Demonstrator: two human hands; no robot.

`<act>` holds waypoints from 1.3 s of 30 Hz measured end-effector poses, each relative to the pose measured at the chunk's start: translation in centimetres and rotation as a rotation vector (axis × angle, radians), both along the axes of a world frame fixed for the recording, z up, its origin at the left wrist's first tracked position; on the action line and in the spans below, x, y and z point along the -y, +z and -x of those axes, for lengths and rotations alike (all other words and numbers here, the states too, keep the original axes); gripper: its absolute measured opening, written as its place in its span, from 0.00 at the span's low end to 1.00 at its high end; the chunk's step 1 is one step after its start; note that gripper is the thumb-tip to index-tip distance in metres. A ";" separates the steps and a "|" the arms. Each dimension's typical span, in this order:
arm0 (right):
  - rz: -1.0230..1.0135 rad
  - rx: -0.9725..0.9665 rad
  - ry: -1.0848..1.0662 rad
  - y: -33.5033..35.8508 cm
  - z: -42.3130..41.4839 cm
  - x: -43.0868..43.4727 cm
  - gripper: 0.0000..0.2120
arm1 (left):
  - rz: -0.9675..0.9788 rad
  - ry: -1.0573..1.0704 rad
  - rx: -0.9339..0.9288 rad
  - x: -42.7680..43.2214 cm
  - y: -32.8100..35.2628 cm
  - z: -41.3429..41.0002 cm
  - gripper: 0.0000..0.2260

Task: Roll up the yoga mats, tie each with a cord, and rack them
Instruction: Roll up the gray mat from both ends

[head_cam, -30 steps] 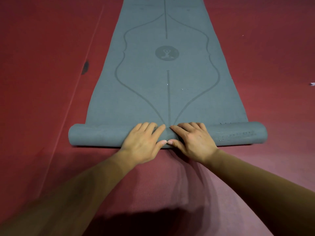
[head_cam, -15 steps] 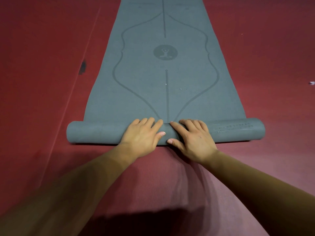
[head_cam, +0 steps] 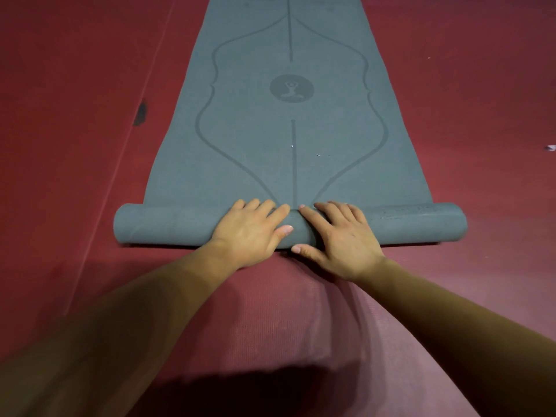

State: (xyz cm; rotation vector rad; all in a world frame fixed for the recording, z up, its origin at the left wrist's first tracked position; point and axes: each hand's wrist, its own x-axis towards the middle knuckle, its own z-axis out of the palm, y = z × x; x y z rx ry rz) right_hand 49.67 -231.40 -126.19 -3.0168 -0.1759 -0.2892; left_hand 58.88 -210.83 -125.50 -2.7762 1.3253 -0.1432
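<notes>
Hands, two, bare: left hand (head_cam: pixel 249 233) and right hand (head_cam: pixel 346 240) lie side by side, palms down, on the middle of the rolled portion; fingers nearly straight over its top, thumbs on its near face; neither grips, both press

Item: grey-blue rubbery yoga mat (head_cam: pixel 255 152), printed with curved alignment lines and a round figure emblem (head_cam: pixel 291 88); it lies on a red matted floor (head_cam: pixel 60 176). The near end is wound into a thin roll (head_cam: pixel 168 225); the greater part is flat and runs away from the person

Relation: the roll's long axis runs left to right, across both forearms; the unrolled length lies straight ahead, beyond the fingertips. The hands are equally near and almost meet at the printed centre line; both roll ends are well apart from either hand

Judgement: rolling stage, early. The next push goes forward and must be even, or the unheld ends may skew; no cord, no rack in view

Other: dark mark (head_cam: pixel 140 112) on the floor left of the mat; small pale scrap (head_cam: pixel 550 147) at the right edge
</notes>
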 end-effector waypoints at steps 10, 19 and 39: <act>0.135 -0.034 -0.015 0.4 -1.6 0.0 0.35 | -0.082 0.073 -0.063 1.0 2.0 -0.7 0.29; 0.208 -0.322 -0.023 3.5 -1.5 -0.5 0.40 | -0.021 0.043 -0.255 0.8 2.7 -1.0 0.20; 0.009 -0.086 0.017 0.6 2.2 -1.3 0.34 | 0.051 0.034 -0.187 -1.2 2.2 1.4 0.20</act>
